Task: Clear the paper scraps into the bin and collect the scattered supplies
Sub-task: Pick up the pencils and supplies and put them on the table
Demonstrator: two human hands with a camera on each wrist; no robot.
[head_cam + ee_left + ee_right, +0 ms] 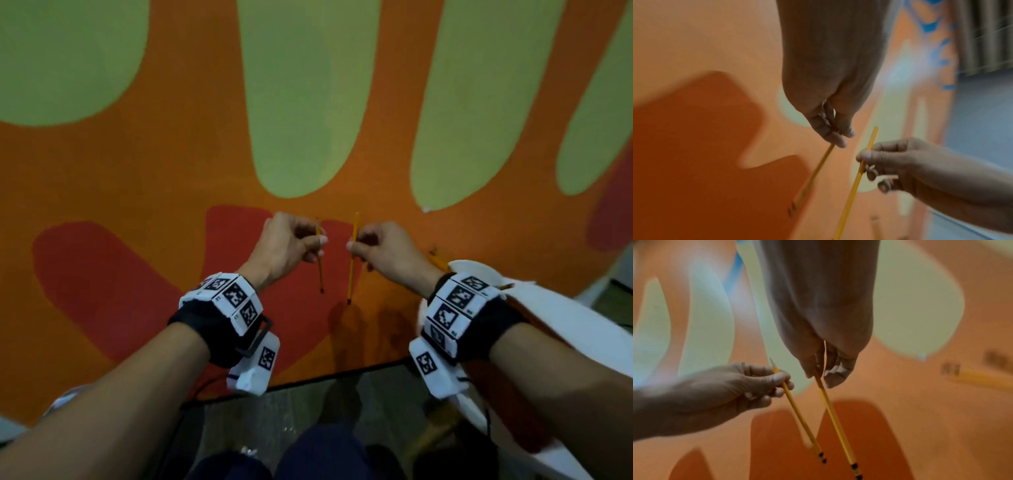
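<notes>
Each hand holds one yellow pencil above the orange, green and red carpet (191,164). My left hand (320,241) pinches the left pencil (320,274) near its sharpened end, its black-banded end hanging down. My right hand (352,245) grips the right pencil (351,274) around its middle, upright. The two pencils hang side by side, a small gap apart. The left wrist view shows the left hand (840,138) on its pencil (818,170), and the right wrist view shows the right hand (818,376) on its pencil (835,417). A small white paper scrap (425,209) lies on the carpet.
Another yellow pencil (980,378) lies on the carpet right of my right hand, its tip showing in the head view (437,259). A white plastic object (565,318) sits under my right forearm. The carpet's black edge (342,375) runs near my knees, with grey floor beyond.
</notes>
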